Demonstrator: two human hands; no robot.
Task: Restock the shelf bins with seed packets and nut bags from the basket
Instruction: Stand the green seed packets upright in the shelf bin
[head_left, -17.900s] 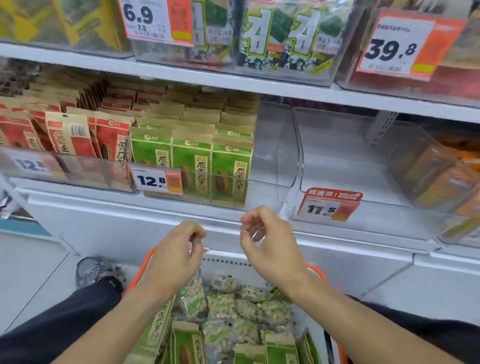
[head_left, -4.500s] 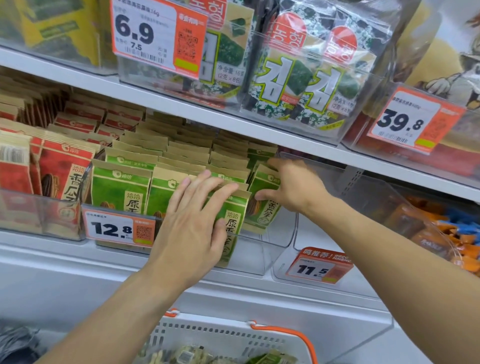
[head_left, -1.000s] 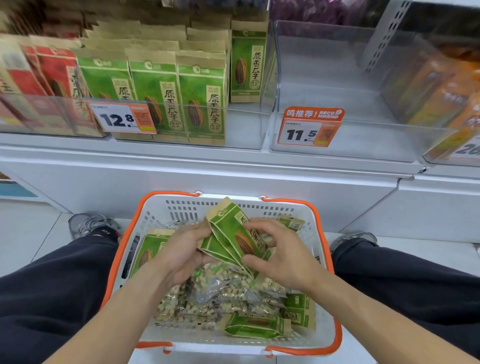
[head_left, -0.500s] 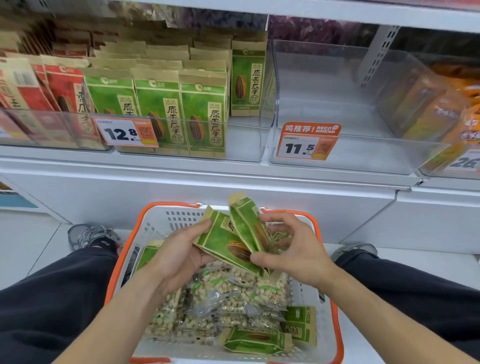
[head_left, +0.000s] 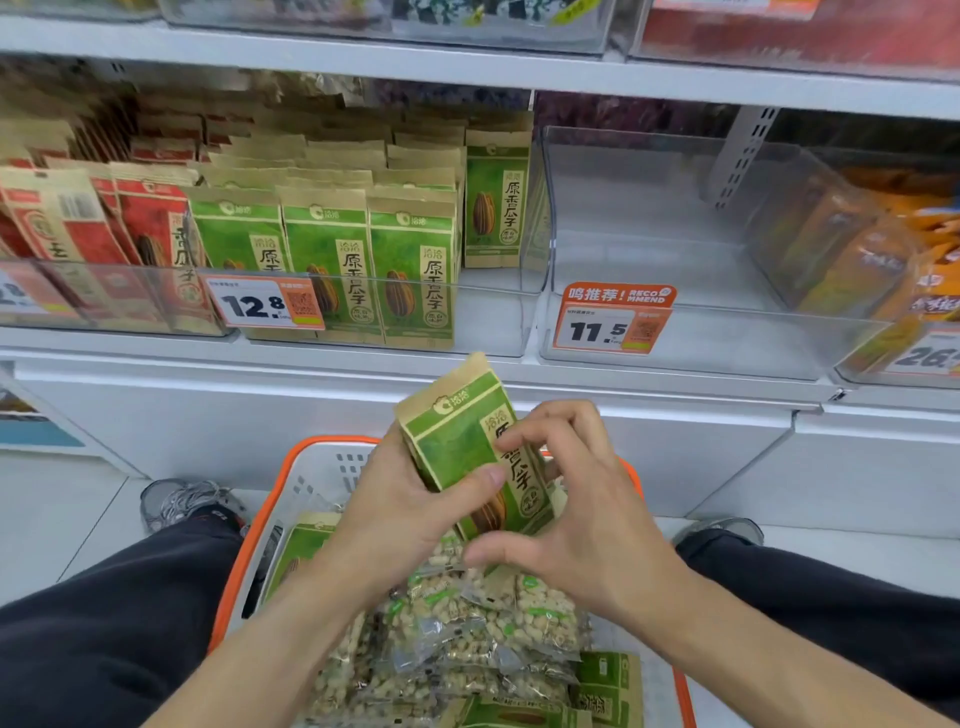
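Observation:
Both hands hold a small stack of green seed packets (head_left: 457, 441) upright above the white, orange-rimmed basket (head_left: 306, 462). My left hand (head_left: 400, 514) grips the stack from the left with the thumb across its front. My right hand (head_left: 576, 509) pinches its right side, thumb under the bottom edge. In the basket lie clear nut bags (head_left: 467, 623) and more green packets (head_left: 608, 680). On the shelf, the clear bin (head_left: 493, 322) tagged 12.8 holds rows of the same green packets (head_left: 410, 265). The clear bin (head_left: 727, 343) tagged 11.5 beside it holds nothing.
Red seed packets (head_left: 67, 228) fill the bin at the left; orange bags (head_left: 883, 249) fill the one at the far right. An upper shelf (head_left: 467, 67) overhangs the bins. My dark-trousered legs and grey shoes (head_left: 182, 504) flank the basket on the floor.
The green packets, fanned apart half a second ago, are now squared into one upright stack and lifted higher above the basket. The view has tilted up toward the shelf.

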